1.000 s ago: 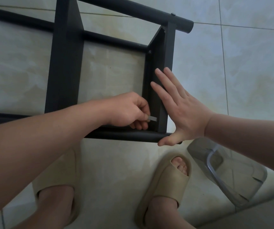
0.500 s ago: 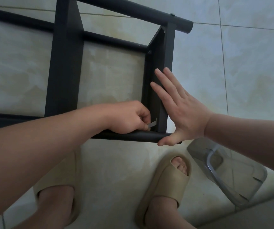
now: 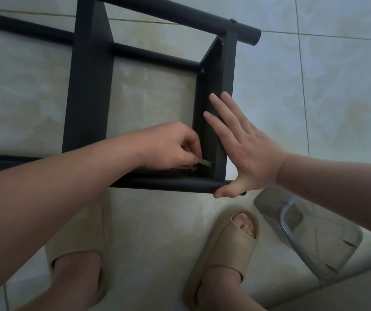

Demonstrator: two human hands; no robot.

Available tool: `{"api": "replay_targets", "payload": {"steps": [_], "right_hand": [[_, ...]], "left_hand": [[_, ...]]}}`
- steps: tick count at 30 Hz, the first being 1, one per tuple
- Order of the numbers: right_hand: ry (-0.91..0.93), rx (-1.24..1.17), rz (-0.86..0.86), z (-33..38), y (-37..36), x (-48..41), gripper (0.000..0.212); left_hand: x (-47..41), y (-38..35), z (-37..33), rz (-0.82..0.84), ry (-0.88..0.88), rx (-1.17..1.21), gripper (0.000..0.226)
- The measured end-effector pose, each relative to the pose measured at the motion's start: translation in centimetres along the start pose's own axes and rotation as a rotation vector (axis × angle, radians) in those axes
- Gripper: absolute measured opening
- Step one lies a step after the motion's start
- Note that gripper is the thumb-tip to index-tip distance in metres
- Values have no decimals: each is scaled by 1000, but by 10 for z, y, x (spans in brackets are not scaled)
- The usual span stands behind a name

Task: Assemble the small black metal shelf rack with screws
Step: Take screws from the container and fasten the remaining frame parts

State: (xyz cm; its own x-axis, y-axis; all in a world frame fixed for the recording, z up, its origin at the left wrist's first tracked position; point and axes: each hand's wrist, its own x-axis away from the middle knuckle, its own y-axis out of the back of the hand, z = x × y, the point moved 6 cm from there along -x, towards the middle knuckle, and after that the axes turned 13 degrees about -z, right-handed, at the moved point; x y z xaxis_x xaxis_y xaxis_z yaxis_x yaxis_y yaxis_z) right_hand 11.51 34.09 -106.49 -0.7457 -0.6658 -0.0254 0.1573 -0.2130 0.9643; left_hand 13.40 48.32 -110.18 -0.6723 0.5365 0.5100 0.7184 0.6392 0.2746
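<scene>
Left hand [image 3: 171,147] working a wrench in the near right corner of the black rack [image 3: 88,86], which lies on the tiled floor [image 3: 337,97].

The left hand pinches a small flat wrench [image 3: 204,162] just above a screw [image 3: 194,169], tight in the angle where the end panel [image 3: 227,70] meets the near tube [image 3: 169,184]. The right hand [image 3: 247,151] lies flat and released against the panel's outer face, fingers straight, thumb on the tube's end. Inside the frame, bare tile shows between the end panel and the wide crosspiece to the left. Outside the panel the floor lies open to the right. Two beige slippers [image 3: 231,245] stand near the tube's near edge, and a translucent sandal [image 3: 310,239] lies beside them.
</scene>
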Motion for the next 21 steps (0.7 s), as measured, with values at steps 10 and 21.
{"api": "replay_targets", "payload": {"steps": [10, 21], "right_hand": [[-1, 6, -1, -1, 0, 1, 135], [2, -4, -7, 0, 0, 0, 135]], "left_hand": [[5, -19, 2, 3, 297, 616, 11], [-3, -20, 11, -126, 410, 687, 7]]}}
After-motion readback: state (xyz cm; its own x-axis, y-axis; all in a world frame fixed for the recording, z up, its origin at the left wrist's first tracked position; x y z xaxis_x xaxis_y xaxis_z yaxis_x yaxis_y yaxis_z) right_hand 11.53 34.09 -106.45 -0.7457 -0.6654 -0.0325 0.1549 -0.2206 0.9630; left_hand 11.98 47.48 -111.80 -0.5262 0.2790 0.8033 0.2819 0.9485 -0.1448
